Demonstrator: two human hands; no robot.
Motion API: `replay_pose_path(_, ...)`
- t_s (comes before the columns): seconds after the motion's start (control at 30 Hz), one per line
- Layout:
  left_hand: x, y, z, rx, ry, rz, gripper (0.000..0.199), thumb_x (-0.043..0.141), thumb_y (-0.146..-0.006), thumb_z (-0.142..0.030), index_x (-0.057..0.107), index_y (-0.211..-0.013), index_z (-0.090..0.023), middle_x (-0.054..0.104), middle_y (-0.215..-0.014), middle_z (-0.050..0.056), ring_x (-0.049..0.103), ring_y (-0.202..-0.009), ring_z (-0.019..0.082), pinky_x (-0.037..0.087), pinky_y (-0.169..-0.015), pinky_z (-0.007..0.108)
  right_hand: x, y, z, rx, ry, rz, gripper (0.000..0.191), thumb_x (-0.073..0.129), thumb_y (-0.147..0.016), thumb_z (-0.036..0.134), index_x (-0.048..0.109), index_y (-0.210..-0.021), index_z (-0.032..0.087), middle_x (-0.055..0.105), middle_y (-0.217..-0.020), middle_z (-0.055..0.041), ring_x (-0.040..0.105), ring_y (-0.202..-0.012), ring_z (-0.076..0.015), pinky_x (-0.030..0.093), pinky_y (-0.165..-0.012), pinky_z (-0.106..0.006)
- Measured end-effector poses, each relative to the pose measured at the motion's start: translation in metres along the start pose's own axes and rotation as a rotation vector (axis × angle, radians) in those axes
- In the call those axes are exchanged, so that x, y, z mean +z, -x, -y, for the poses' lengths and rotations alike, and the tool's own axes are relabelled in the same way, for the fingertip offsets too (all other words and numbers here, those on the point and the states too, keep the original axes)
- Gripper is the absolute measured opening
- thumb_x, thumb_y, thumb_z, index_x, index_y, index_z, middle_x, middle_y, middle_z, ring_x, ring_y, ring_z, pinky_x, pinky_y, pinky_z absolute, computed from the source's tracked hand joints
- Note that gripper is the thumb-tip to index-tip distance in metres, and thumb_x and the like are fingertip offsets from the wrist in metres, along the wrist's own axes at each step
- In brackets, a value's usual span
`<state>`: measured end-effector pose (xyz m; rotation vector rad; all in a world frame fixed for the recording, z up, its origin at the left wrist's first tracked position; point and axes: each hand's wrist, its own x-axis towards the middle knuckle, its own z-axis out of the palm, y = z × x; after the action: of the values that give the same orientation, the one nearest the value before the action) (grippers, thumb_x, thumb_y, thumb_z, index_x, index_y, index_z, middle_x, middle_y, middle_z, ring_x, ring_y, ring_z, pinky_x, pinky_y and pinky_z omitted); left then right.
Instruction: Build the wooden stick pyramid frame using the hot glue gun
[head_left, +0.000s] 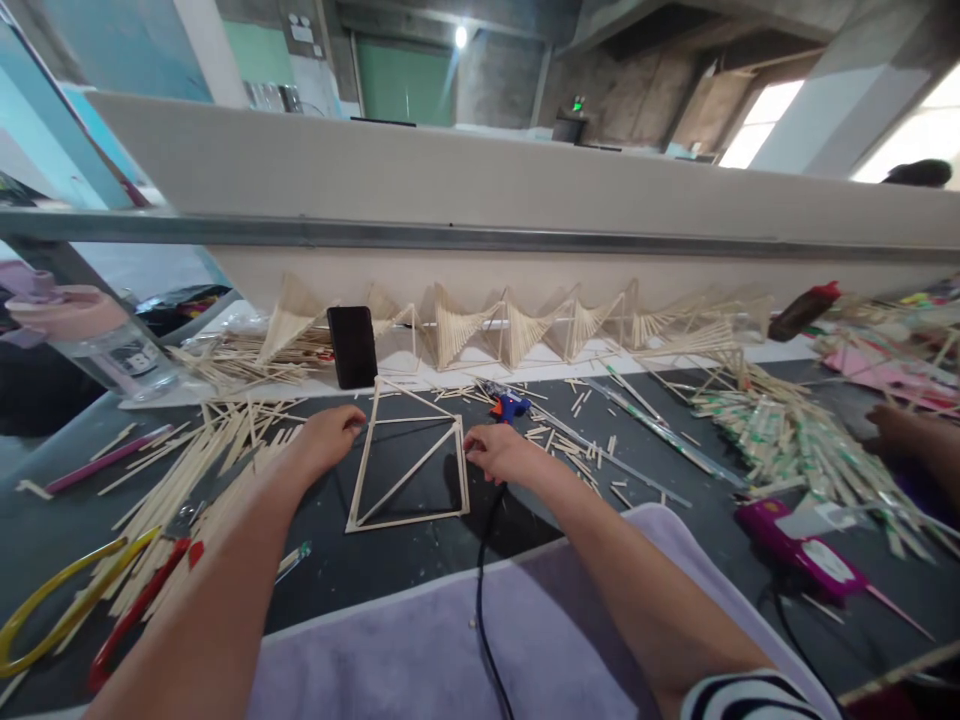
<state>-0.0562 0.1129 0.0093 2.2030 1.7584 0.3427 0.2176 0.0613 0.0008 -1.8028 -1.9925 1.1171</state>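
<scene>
A frame of thin wooden sticks (411,520) stands on the dark table, with a diagonal stick across one face. My left hand (336,436) is just left of the frame's upper part, its fingers curled together; whether anything is between them is too small to tell. At the frame's right side, my right hand (496,452) has its fingertips pinched at the upright stick. Right behind that hand lies a blue glue gun (510,404), and a black cable (481,590) runs down from there toward me.
Loose sticks (180,465) and yellow-handled pliers (82,600) lie left. Behind stand a phone (352,347) and twisted stick models (459,330). A bottle (112,340) is far left. At right are a magenta glue gun (802,550) and another person's hand (904,435). A purple towel (375,650) covers the front.
</scene>
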Motion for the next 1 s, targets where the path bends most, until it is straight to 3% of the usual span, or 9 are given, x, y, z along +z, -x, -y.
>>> replay_pose_path(0.17,0.034,-0.015,0.016,0.065,0.104,-0.050,0.035,0.047,-0.067,-0.026,0.066,-0.096,-0.016,0.068,-0.098,0.008,0.061,-0.092,0.022,0.044,-0.083,0.029,-0.017,0.014,-0.002,-0.149,0.124,0.206,0.028,0.051,-0.075,0.012,0.056,-0.102,0.019,0.058,-0.080,0.0004,0.051,-0.044,-0.0051,0.041,-0.038,-0.015)
replay_pose_path(0.3,0.046,-0.020,0.023,0.104,0.158,-0.086,0.035,0.048,-0.067,-0.032,0.067,-0.092,-0.016,0.067,-0.099,0.008,0.059,-0.095,0.023,0.045,-0.085,0.030,-0.022,0.023,0.002,-0.323,0.265,0.376,0.033,0.059,-0.071,0.024,0.057,-0.103,0.020,0.059,-0.082,-0.0003,0.054,-0.053,-0.0081,0.041,-0.043,-0.016)
replay_pose_path(0.43,0.044,-0.019,0.020,0.116,0.152,-0.137,0.032,0.048,-0.065,-0.034,0.067,-0.085,-0.017,0.067,-0.095,0.009,0.058,-0.095,0.025,0.042,-0.089,0.033,-0.008,0.020,0.003,-0.429,0.419,0.357,0.032,0.061,-0.069,0.034,0.060,-0.097,0.019,0.061,-0.080,-0.0022,0.057,-0.063,-0.0122,0.041,-0.050,-0.018)
replay_pose_path(0.6,0.036,-0.018,0.017,0.119,0.136,-0.154,0.026,0.045,-0.066,-0.037,0.062,-0.070,-0.018,0.066,-0.082,0.010,0.059,-0.088,0.027,0.042,-0.084,0.035,0.000,0.014,0.002,-0.495,0.540,0.257,0.019,0.055,-0.070,0.026,0.065,-0.085,0.019,0.064,-0.074,-0.0019,0.058,-0.067,-0.0134,0.038,-0.054,-0.018)
replay_pose_path(0.83,0.020,-0.015,0.032,0.063,0.145,0.072,0.021,0.055,-0.058,-0.038,0.060,-0.066,-0.019,0.063,-0.065,0.000,0.059,-0.067,0.020,0.044,-0.065,0.028,-0.016,0.006,-0.005,-0.267,0.411,0.074,0.018,0.052,-0.073,0.017,0.064,-0.086,0.017,0.066,-0.078,-0.0031,0.060,-0.064,-0.0124,0.041,-0.055,-0.018)
replay_pose_path(1.0,0.010,-0.012,0.035,0.103,0.244,0.307,0.029,0.058,-0.054,-0.037,0.059,-0.076,-0.018,0.063,-0.069,0.000,0.058,-0.071,0.020,0.045,-0.067,0.029,-0.016,-0.001,-0.015,-0.172,0.314,0.116,0.020,0.048,-0.078,0.017,0.057,-0.096,0.017,0.064,-0.078,-0.0018,0.056,-0.047,-0.0082,0.041,-0.043,-0.017)
